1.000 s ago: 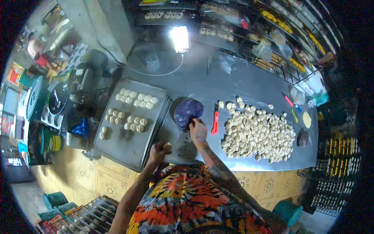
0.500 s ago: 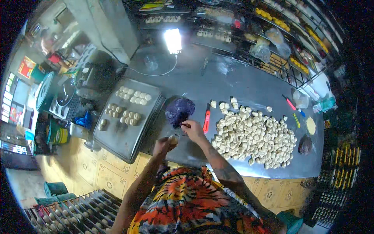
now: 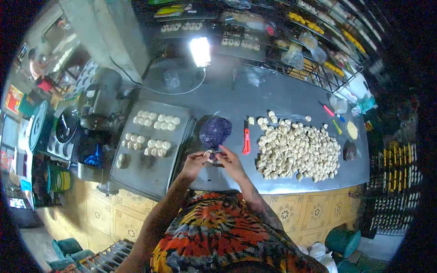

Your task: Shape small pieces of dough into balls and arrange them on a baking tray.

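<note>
Left grip [image 3: 195, 164] pinches a small white dough piece [image 3: 209, 154] above the surface [image 3: 282, 102]; right grip [image 3: 229, 162] meets its purple-marked edge, closure unclear. The purple paste mound [image 3: 215, 130] lies just beyond, probably for easy reach.

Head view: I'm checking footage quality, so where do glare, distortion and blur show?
In the head view, the lamp glares white; in that view, the front edge of the table bows and the corners go black; there too, the left hand and right hand show, their detail soft.
</note>
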{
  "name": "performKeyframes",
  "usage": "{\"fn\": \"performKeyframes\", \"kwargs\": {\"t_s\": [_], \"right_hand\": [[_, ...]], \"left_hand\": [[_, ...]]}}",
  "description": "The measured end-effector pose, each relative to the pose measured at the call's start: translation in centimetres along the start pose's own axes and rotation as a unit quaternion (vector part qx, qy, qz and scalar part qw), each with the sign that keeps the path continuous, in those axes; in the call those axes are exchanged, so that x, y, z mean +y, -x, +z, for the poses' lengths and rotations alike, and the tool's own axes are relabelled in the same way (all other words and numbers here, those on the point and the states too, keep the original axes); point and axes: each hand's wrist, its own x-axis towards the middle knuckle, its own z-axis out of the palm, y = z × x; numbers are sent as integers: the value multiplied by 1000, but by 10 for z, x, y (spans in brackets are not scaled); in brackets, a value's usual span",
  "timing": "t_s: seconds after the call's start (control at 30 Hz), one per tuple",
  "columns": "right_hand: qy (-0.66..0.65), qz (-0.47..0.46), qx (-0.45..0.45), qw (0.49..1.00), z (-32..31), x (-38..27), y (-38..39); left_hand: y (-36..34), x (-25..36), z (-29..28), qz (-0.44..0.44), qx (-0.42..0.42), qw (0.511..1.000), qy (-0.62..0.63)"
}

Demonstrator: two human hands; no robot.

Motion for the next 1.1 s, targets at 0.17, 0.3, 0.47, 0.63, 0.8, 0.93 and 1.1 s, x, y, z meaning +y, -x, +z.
{"fn": "performKeyframes", "kwargs": {"t_s": [0.17, 0.3, 0.47, 0.63, 0.8, 0.93, 1.1], "right_hand": [[135, -66, -63, 987, 12, 19, -1], [226, -20, -32, 973, 6, 22, 3], [175, -214, -33, 960, -17, 13, 6], [276, -122, -94, 949, -61, 1, 4], [231, -131, -252, 930, -95, -7, 5], [318, -198, -282, 884, -89, 0, 13], [257, -244, -223, 908, -55, 8, 25]], "left_hand": [[5, 18, -5, 54, -40, 988, -137], [11, 27, 9, 151, -43, 925, -346], [4, 9, 32, 80, -8, 996, -41], [19, -13, 72, -42, 34, 997, 63], [47, -11, 97, 104, 59, 958, -260], [67, -15, 105, 97, 87, 931, -341], [74, -19, 101, 106, 96, 940, -310]]}}
